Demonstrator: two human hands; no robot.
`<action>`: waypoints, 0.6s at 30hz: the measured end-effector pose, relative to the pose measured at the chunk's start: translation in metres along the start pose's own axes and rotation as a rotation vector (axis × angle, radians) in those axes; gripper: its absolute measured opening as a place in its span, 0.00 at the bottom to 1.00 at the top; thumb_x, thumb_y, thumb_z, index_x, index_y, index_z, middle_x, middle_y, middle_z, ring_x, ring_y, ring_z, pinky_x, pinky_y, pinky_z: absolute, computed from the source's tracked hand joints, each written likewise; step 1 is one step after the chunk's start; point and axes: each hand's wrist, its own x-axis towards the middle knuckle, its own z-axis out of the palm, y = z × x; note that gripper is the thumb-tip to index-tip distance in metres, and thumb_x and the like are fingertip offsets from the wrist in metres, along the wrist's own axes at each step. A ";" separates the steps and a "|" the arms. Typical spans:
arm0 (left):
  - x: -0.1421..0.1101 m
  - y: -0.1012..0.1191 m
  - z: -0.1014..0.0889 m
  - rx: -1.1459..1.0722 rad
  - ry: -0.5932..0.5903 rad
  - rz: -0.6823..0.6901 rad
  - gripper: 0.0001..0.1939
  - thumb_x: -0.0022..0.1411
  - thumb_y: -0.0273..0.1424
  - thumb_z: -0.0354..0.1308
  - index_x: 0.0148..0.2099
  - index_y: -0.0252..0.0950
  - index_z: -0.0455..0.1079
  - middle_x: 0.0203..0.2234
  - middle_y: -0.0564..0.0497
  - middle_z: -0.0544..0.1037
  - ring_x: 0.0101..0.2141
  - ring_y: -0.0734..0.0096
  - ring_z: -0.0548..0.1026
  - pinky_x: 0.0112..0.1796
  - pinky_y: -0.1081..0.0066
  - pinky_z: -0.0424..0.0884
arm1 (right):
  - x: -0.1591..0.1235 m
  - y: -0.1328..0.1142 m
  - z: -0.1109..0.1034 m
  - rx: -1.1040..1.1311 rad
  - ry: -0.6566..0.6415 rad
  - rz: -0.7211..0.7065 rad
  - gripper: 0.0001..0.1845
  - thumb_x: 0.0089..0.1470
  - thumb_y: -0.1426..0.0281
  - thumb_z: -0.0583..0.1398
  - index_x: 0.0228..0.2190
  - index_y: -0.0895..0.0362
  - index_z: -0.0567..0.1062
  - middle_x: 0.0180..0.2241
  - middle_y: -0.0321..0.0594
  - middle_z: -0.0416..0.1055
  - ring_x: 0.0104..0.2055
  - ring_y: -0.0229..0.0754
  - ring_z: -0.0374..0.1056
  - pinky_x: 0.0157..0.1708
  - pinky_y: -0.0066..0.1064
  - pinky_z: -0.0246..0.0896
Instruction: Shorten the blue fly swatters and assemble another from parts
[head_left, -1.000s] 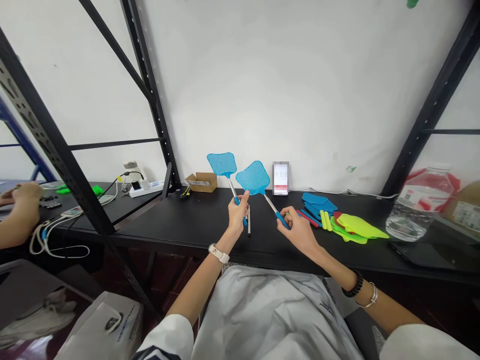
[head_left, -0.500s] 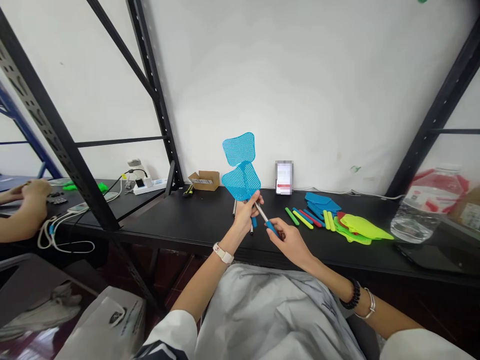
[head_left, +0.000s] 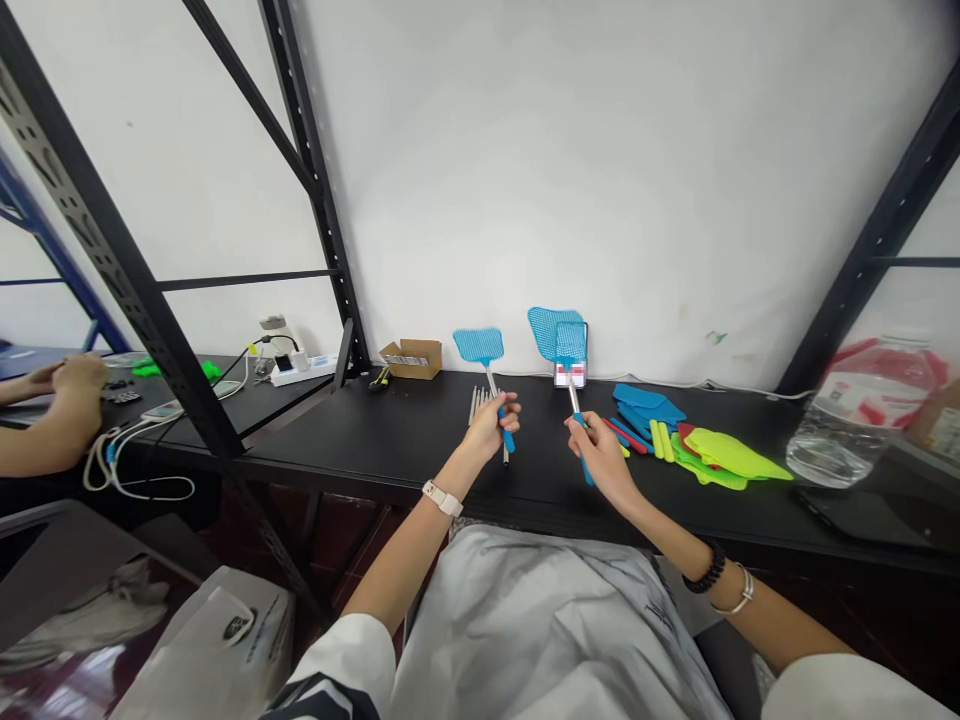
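Note:
My right hand (head_left: 598,455) is closed round the blue handle of a fly swatter, whose blue mesh head (head_left: 553,335) is raised and partly covers the phone. In my left hand (head_left: 491,425), with the fingers curled, is a second blue fly swatter (head_left: 478,345); its handle end sticks out below the fingers. Both swatters tilt away from me, heads up, and do not touch each other. Behind my left hand several thin metal rods (head_left: 478,402) lie on the black table (head_left: 405,430), partly hidden by the hand.
Right of my right hand lie loose coloured handles (head_left: 660,441), blue swatter heads (head_left: 649,403) and yellow-green ones (head_left: 731,453). A phone (head_left: 571,375) leans against the wall. Further out are a water bottle (head_left: 851,420), a small carton (head_left: 411,359), a power strip (head_left: 304,370) and another person's hands (head_left: 79,380).
My hands have moved apart. The right hand has carried its swatter away to the right, and the left hand has let go of that swatter's rod. The left swatter's head has dropped lower.

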 end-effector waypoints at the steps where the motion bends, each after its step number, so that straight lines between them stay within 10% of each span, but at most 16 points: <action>1: 0.001 -0.005 -0.001 0.000 -0.004 -0.076 0.06 0.61 0.24 0.45 0.32 0.29 0.61 0.17 0.54 0.63 0.13 0.88 0.51 0.15 0.82 0.50 | 0.005 0.006 -0.003 -0.002 -0.019 0.048 0.17 0.53 0.56 0.50 0.33 0.57 0.64 0.17 0.31 0.55 0.20 0.36 0.54 0.21 0.28 0.47; 18: 0.001 -0.038 0.006 0.217 -0.012 -0.355 0.07 0.60 0.23 0.46 0.30 0.30 0.62 0.21 0.48 0.69 0.22 0.74 0.68 0.27 0.72 0.65 | 0.015 0.017 -0.002 0.214 -0.332 0.414 0.22 0.44 0.62 0.59 0.43 0.54 0.67 0.27 0.34 0.62 0.21 0.29 0.49 0.15 0.21 0.40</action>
